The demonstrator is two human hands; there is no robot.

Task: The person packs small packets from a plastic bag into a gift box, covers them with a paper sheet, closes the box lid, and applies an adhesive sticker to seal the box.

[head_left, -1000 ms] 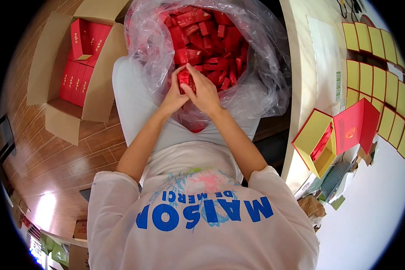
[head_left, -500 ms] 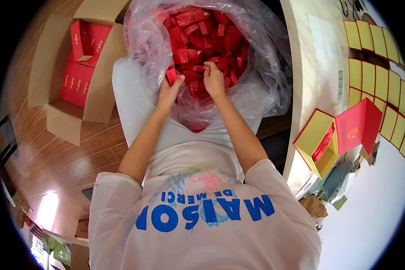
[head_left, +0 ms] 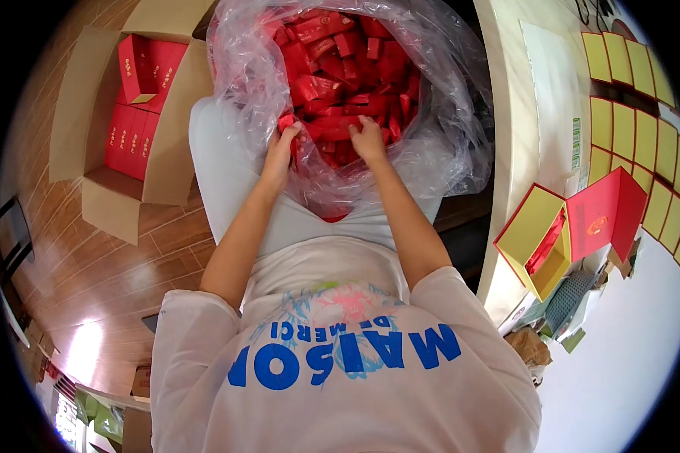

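Observation:
A clear plastic bag (head_left: 449, 113) full of small red packets (head_left: 347, 72) stands open between the knees. At the bag's near left edge, my left hand (head_left: 280, 155) is closed on a red packet (head_left: 287, 121). My right hand (head_left: 369, 141) is over the packets inside the bag, its fingers closed at the end of another red packet (head_left: 332, 122). The far parts of both packets blend in with the pile.
An open cardboard box (head_left: 166, 143) with red boxes (head_left: 132, 140) stands on the floor at left. On the table (head_left: 506, 151) at right are an open red and yellow box (head_left: 533, 226) and rows of yellow trays (head_left: 646, 140).
Both hands were together on one packet a second ago and are now apart. My left hand kept a packet, while my right hand moved right into the bag and took hold of another.

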